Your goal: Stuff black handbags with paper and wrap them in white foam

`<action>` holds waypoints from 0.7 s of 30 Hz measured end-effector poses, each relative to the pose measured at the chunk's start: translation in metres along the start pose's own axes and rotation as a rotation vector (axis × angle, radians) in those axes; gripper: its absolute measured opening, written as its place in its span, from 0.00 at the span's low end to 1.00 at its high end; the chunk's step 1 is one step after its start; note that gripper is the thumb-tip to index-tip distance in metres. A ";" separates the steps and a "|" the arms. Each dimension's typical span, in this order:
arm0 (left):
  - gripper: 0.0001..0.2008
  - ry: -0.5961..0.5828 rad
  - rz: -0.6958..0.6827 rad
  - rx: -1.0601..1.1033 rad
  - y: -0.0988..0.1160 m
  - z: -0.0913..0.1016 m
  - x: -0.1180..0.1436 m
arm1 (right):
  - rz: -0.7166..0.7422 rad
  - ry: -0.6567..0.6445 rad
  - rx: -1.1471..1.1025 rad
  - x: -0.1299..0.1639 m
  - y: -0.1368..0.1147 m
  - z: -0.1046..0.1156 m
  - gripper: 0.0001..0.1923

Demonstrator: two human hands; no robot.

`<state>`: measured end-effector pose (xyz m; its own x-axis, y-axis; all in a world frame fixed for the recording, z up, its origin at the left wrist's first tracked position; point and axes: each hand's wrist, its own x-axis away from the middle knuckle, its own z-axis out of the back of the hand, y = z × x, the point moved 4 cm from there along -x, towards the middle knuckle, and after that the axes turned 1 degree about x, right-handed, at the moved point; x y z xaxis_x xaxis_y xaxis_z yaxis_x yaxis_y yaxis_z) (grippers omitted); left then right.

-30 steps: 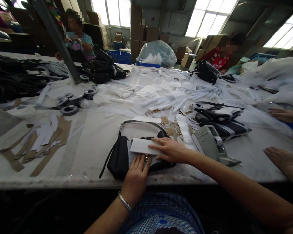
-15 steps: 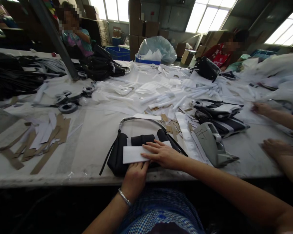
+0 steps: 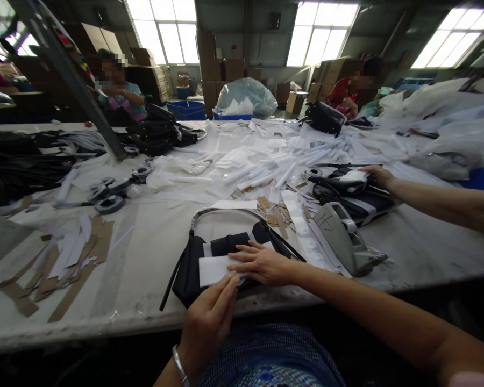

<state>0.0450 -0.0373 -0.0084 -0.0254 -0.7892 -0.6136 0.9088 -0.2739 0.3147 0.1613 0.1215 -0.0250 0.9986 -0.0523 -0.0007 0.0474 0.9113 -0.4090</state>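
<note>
A black handbag (image 3: 187,277) lies flat at the table's near edge, its wrapped handle (image 3: 221,210) arching away from me. Across its front is a white padding sheet (image 3: 212,270), just below a black rolled strap piece (image 3: 229,243). My right hand (image 3: 266,263) rests flat on the sheet, fingers spread. At the sheet's near edge is my left hand (image 3: 210,312), a silver bracelet on the wrist. Its fingers are pressed together, tips close to my right fingers; what they pinch, if anything, is hidden.
Right of the bag stands a grey tape dispenser (image 3: 341,236). Beyond it a co-worker's hand (image 3: 379,176) touches stacked black bags (image 3: 355,201). Tape rolls (image 3: 108,204) and cardboard strips (image 3: 75,279) lie left. White wrapping litters the middle; a metal post (image 3: 80,91) rises at left.
My left hand has turned and its fingertips have come up over the sheet's near edge, pressed together. My right hand stays flat. The co-worker's hand has reached the stacked bags. The view has tilted up.
</note>
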 end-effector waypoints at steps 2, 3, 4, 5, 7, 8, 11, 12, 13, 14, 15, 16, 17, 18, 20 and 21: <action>0.26 -0.042 0.088 -0.003 -0.004 -0.008 -0.013 | 0.012 0.030 -0.012 0.000 -0.001 0.000 0.23; 0.28 -0.078 0.129 -0.021 -0.007 -0.015 -0.016 | 0.020 0.045 -0.022 0.000 -0.001 0.000 0.23; 0.30 -0.111 0.154 -0.046 -0.010 -0.022 -0.018 | 0.028 0.065 -0.038 0.000 -0.001 0.001 0.23; 0.32 -0.136 0.157 -0.076 -0.014 -0.030 -0.017 | 0.034 0.089 -0.062 0.000 -0.002 0.002 0.23; 0.34 -0.165 0.108 -0.149 -0.019 -0.044 -0.010 | 0.049 0.148 -0.140 0.001 -0.002 0.006 0.22; 0.34 -0.171 0.075 -0.193 -0.021 -0.049 -0.005 | 0.066 0.176 -0.193 0.001 -0.002 0.010 0.22; 0.34 -0.161 -0.037 -0.343 -0.023 -0.058 0.007 | 0.092 0.181 -0.373 0.001 0.006 0.025 0.17; 0.33 -0.154 -0.077 -0.392 -0.023 -0.060 0.009 | 0.059 0.173 -0.420 0.000 0.015 0.032 0.15; 0.32 -0.150 -0.111 -0.437 -0.024 -0.062 0.011 | -0.020 0.187 -0.443 -0.001 0.029 0.042 0.13; 0.31 -0.144 -0.140 -0.475 -0.026 -0.063 0.012 | -0.167 0.239 -0.440 -0.002 0.050 0.054 0.12; 0.31 -0.137 -0.168 -0.504 -0.029 -0.065 0.012 | -0.360 0.325 -0.414 -0.002 0.075 0.068 0.11; 0.32 -0.128 -0.195 -0.527 -0.032 -0.068 0.013 | -0.575 0.435 -0.368 0.001 0.103 0.084 0.10; 0.32 -0.113 -0.224 -0.545 -0.036 -0.070 0.013 | -0.823 0.553 -0.320 0.007 0.132 0.099 0.11; 0.33 -0.092 -0.258 -0.561 -0.039 -0.072 0.014 | -0.966 0.623 -0.287 0.010 0.159 0.112 0.14; 0.32 -0.046 -0.327 -0.586 -0.043 -0.076 0.016 | -1.166 0.692 -0.263 0.014 0.207 0.132 0.21; 0.32 -0.034 -0.336 -0.598 -0.044 -0.078 0.017 | -1.242 0.706 -0.265 0.014 0.228 0.138 0.25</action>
<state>0.0375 0.0045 -0.0890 -0.3508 -0.7342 -0.5813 0.9225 -0.1642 -0.3493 0.1895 0.3848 0.0081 0.0950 -0.9934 0.0641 0.7730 0.0330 -0.6335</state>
